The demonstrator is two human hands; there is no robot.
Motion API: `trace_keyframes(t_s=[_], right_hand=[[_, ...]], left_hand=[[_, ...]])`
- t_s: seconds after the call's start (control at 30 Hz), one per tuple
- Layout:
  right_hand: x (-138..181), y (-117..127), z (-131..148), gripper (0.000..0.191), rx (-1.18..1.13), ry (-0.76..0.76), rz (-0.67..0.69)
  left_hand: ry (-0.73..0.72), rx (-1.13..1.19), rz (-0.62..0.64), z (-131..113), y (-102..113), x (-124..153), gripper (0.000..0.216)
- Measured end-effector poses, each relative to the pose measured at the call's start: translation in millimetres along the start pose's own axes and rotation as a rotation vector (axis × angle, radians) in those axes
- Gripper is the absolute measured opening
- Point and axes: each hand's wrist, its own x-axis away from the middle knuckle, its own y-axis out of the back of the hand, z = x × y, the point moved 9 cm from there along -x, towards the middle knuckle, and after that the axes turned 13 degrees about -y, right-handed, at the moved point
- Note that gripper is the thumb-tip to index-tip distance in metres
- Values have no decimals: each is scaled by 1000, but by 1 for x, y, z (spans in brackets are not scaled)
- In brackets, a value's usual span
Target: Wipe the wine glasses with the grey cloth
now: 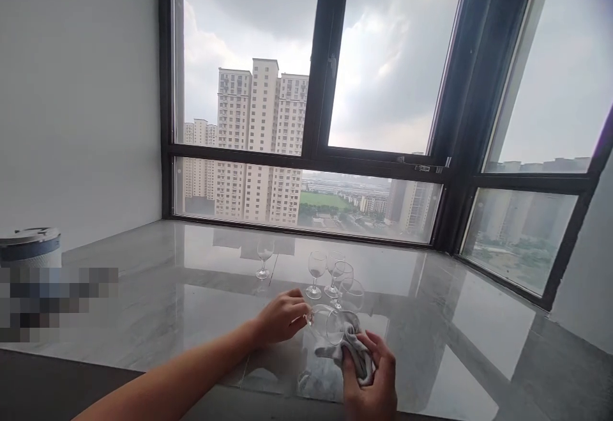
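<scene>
Gripping tipped wine glass (325, 322) by stem w/ left hand (282, 317), right hand (371, 376) closed on grey cloth (352, 351) at its bowl, other glasses (316, 274) upright just behind on table (143, 280).

Nothing here is showing any writing I can read: no lettering, label, brand or number is standing out on anything in view, and the blurred patch (57, 303) at the left is hiding whatever lies under it.
</scene>
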Motion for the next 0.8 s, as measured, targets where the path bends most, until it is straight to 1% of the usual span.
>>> trace_keyframes(t_s=[0.1, 0.23, 0.3, 0.33, 0.4, 0.47, 0.53, 0.6, 0.63, 0.67, 0.73, 0.8], right_hand=[[3, -18, -8, 51, -45, 1, 98], [12, -34, -7, 48, -100, 26, 203], [16, -35, -1, 46, -116, 42, 203], [17, -32, 2, 45, -124, 42, 174], [17, -20, 8, 47, -147, 28, 65], [14, -5, 11, 54, -185, 13, -50], [10, 7, 10, 60, -200, 1, -141], [4, 14, 6, 61, -164, -19, -182], [1, 13, 4, 59, -126, -33, -169], [-1, 10, 1, 55, -82, -42, -128], [-4, -5, -3, 46, 15, -32, 18], [-3, -21, -5, 41, 118, -6, 177]], left_hand=[[36, 73, 50, 0, -7, -1, 22], [159, 143, 2, 11, -6, -1, 15], [258, 205, -32, 22, -7, 3, 11], [319, 255, -45, 29, -9, 7, 11], [441, 390, -59, 42, -17, 15, 15], [546, 518, -52, 52, -28, 24, 18], [617, 568, -25, 58, -37, 32, 18], [650, 542, 8, 63, -42, 37, 17], [648, 513, 24, 63, -43, 38, 16], [640, 478, 33, 64, -43, 38, 15], [617, 384, 43, 63, -40, 37, 12], [607, 269, 58, 63, -34, 35, 10]])
